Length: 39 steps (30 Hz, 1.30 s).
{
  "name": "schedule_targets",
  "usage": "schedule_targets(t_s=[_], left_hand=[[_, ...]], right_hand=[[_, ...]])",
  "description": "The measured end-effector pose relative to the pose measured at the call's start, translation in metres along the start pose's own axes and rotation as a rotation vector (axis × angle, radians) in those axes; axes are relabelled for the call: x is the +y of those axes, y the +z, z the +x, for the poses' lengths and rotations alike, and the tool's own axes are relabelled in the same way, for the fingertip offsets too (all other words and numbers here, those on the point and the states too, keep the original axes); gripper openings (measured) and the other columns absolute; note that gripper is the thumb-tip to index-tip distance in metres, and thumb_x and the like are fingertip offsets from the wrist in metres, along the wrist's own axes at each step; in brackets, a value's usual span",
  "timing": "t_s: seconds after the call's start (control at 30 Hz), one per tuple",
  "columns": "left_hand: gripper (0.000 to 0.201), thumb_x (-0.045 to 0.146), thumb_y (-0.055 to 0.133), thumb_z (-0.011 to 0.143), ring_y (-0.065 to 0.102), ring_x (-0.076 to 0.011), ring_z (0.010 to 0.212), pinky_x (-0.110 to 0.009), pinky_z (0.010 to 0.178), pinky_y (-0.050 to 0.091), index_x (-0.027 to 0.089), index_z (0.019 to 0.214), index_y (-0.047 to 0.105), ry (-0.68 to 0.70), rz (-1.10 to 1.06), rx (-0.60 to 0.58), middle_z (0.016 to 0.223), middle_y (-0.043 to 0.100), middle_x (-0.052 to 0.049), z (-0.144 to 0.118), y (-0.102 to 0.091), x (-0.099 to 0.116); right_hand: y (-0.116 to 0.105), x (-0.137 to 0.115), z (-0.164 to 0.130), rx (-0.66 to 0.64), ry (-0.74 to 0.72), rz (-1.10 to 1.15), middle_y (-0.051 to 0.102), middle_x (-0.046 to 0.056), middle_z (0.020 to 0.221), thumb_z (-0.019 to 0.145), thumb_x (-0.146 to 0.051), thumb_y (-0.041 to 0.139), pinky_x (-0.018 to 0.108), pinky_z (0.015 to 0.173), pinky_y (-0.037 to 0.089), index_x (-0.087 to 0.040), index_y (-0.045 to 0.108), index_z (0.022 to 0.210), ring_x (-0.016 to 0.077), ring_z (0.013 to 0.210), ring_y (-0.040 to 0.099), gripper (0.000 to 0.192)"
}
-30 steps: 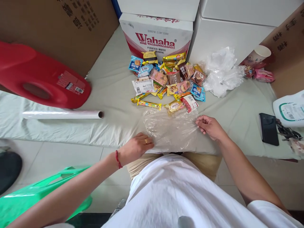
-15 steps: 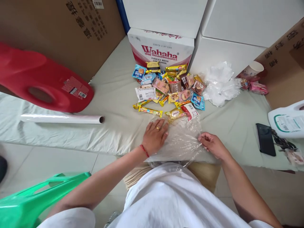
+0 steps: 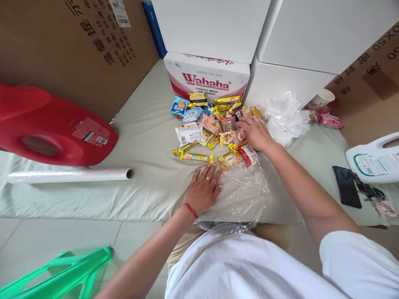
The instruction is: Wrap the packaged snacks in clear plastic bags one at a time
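My left hand (image 3: 203, 189) lies flat with fingers spread on the left part of a clear plastic sheet (image 3: 240, 195), which hangs over the table's front edge. Beyond it is a heap of small wrapped snacks (image 3: 209, 123) in yellow, blue, pink and brown packets. My right hand (image 3: 256, 133) reaches over the right side of the heap, fingers stretched out, and hides some packets. A red and white packet (image 3: 249, 155) and a yellow packet (image 3: 229, 159) rest at the sheet's far edge. One yellow stick packet (image 3: 196, 157) lies just beyond my left fingertips.
Crumpled clear plastic bags (image 3: 288, 118) lie right of the heap. A Wahaba-style carton marked Wahaha (image 3: 205, 77) stands behind. On the left are a red jug (image 3: 56, 128) and a film roll (image 3: 71, 176); on the right, a phone (image 3: 346, 187), keys (image 3: 369, 187) and a white jug (image 3: 375, 160).
My right hand has let go of the plastic sheet's right edge and moved forward onto the snack heap. My left hand stays on the sheet. The view has shifted slightly.
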<state>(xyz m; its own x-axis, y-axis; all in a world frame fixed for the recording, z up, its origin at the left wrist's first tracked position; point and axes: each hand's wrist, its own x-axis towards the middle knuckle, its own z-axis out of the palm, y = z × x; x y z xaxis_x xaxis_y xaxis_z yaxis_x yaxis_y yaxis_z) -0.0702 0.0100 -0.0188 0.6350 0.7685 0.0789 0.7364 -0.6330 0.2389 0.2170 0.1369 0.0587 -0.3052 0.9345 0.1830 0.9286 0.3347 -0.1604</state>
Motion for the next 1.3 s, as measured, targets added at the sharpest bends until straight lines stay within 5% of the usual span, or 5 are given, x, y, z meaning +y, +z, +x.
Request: schedule_targets(t_s=[0.37,0.8,0.97,1.07,1.3], left_hand=[[0.055,0.045,0.033,0.106,0.031,-0.0281,0.156,-0.056,0.126,0.023,0.023,0.155,0.044,-0.011,-0.021,0.016,0.168,0.035,-0.01,-0.002,0.002,0.0],[0.052,0.019,0.03,0.104,0.04,-0.0233,0.151,-0.052,0.126,0.029,0.016,0.152,0.048,-0.03,-0.217,0.043,0.159,0.05,-0.011,-0.005,0.002,-0.015],[0.051,0.028,0.033,0.105,0.039,-0.0269,0.152,-0.058,0.126,0.026,0.02,0.153,0.048,-0.16,-0.164,0.076,0.159,0.049,-0.01,-0.005,0.001,-0.009],[0.05,0.032,0.033,0.106,0.036,-0.0283,0.154,-0.062,0.126,0.02,0.024,0.154,0.048,-0.16,-0.106,0.05,0.162,0.046,-0.009,-0.002,-0.003,-0.003],[0.049,0.035,0.032,0.107,0.041,-0.0267,0.15,-0.061,0.127,0.021,0.029,0.153,0.049,-0.059,-0.104,0.012,0.16,0.048,-0.007,0.001,-0.009,-0.021]], right_hand=[[-0.045,-0.014,-0.05,0.256,0.129,0.136,0.062,0.008,0.096,0.097,-0.039,0.054,0.041,0.086,0.048,-0.023,0.063,0.092,0.0279,0.098,0.057,0.019],[0.037,-0.148,-0.16,-0.441,-0.113,0.176,0.066,0.014,0.109,0.1,-0.022,0.054,0.037,0.084,0.051,-0.017,0.067,0.105,0.0261,0.1,0.063,0.015],[-0.005,-0.125,-0.116,-0.591,-0.095,0.51,0.071,0.005,0.092,0.097,-0.023,0.058,0.028,0.072,0.048,-0.02,0.07,0.096,0.0185,0.08,0.065,0.013],[-0.018,-0.107,-0.049,-0.332,-0.009,0.42,0.073,0.005,0.095,0.101,-0.024,0.051,0.031,0.078,0.047,-0.022,0.073,0.101,0.021,0.085,0.065,0.022],[0.033,-0.085,0.083,-0.089,0.081,-0.095,0.065,0.024,0.128,0.095,-0.029,0.061,0.054,0.101,0.039,-0.01,0.064,0.129,0.0406,0.124,0.048,0.039]])
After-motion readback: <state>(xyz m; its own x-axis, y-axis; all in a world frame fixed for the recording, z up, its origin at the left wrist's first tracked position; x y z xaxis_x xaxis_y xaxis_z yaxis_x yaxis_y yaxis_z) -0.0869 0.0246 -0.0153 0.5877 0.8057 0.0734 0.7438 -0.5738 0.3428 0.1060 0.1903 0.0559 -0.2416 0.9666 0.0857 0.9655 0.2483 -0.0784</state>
